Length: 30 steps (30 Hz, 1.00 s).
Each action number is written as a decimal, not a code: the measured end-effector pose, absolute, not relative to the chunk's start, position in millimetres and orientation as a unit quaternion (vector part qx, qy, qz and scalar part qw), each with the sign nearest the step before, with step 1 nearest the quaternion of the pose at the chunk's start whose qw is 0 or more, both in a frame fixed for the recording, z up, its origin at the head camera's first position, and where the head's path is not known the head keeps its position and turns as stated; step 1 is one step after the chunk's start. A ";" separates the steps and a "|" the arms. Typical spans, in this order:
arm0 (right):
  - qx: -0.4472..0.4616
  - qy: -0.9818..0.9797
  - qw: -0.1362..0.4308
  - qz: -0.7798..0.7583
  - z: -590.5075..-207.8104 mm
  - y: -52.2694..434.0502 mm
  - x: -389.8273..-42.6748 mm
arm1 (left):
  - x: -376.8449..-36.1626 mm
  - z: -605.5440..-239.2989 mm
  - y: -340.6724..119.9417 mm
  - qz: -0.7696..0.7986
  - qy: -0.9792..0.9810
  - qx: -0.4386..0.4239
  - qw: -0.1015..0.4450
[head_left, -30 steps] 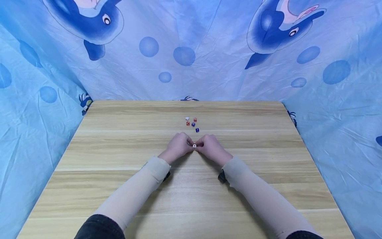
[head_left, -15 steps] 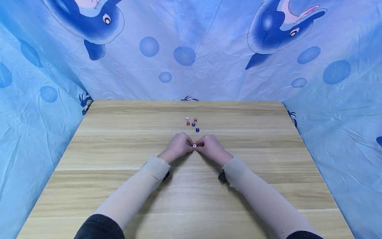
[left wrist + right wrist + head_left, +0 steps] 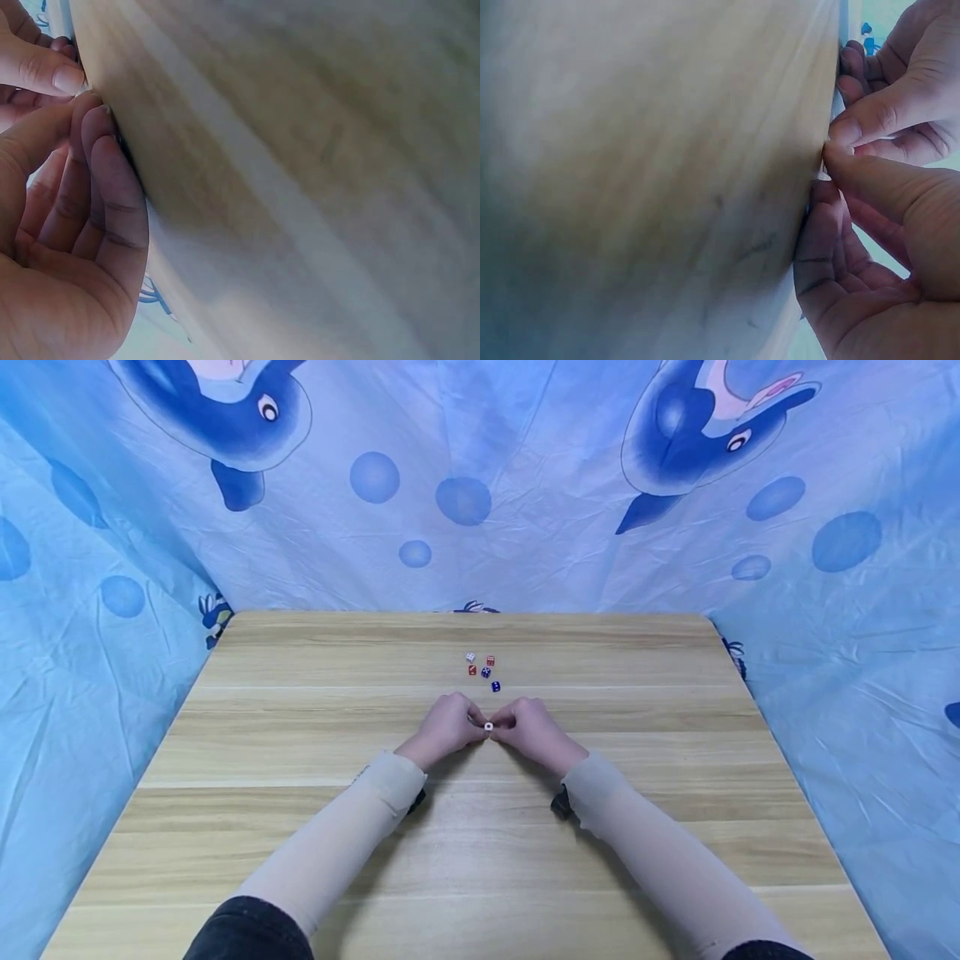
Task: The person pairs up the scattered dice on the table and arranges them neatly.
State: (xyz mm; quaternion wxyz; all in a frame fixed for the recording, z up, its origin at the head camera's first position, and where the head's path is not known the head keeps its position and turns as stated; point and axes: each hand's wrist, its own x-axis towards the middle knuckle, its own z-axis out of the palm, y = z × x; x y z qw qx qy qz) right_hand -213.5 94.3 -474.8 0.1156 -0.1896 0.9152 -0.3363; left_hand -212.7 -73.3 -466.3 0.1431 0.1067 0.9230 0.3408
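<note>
A small white die (image 3: 488, 726) sits between my two hands at the middle of the wooden table (image 3: 300, 827). My left hand (image 3: 474, 720) pinches it from the left and my right hand (image 3: 504, 722) from the right, with the fingers of both curled. The hands meet fingertip to fingertip just above the tabletop. In the left wrist view my left hand's fingers (image 3: 97, 172) curl against the table surface. The right wrist view shows my right hand (image 3: 855, 247) the same way, and the die is hidden there.
Just beyond the hands lies a loose cluster of dice: a white one (image 3: 470, 657), two red ones (image 3: 491, 660) (image 3: 472, 670) and two blue ones (image 3: 486, 672) (image 3: 496, 687). A blue whale-print cloth (image 3: 525, 527) hangs behind and beside the table.
</note>
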 end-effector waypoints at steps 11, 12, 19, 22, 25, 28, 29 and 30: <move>-0.140 0.901 0.116 -0.394 -446.1 93.2 -250.8 | -214.4 -466.1 -80.8 0.367 0.911 0.107 0.154; -0.138 0.901 0.112 -0.395 -442.9 91.4 -255.9 | -214.3 -466.1 -81.4 0.370 0.909 0.106 0.156; -0.137 0.910 0.084 -0.382 -434.7 75.4 -291.2 | -213.4 -466.2 -82.9 0.394 0.896 0.114 0.168; -0.129 0.912 0.087 -0.380 -437.3 66.4 -301.9 | -213.1 -466.6 -83.7 0.392 0.898 0.114 0.164; -0.119 0.915 0.088 -0.376 -440.9 59.1 -308.9 | -212.8 -466.6 -83.4 0.384 0.901 0.118 0.164; -0.116 0.920 0.090 -0.363 -442.8 54.8 -313.8 | -212.5 -466.8 -81.9 0.378 0.902 0.124 0.164; -0.114 0.922 0.094 -0.357 -442.7 53.5 -315.1 | -212.4 -467.0 -81.3 0.378 0.902 0.126 0.164; -0.111 0.924 0.098 -0.353 -442.6 52.3 -316.4 | -212.3 -467.2 -80.8 0.378 0.902 0.125 0.164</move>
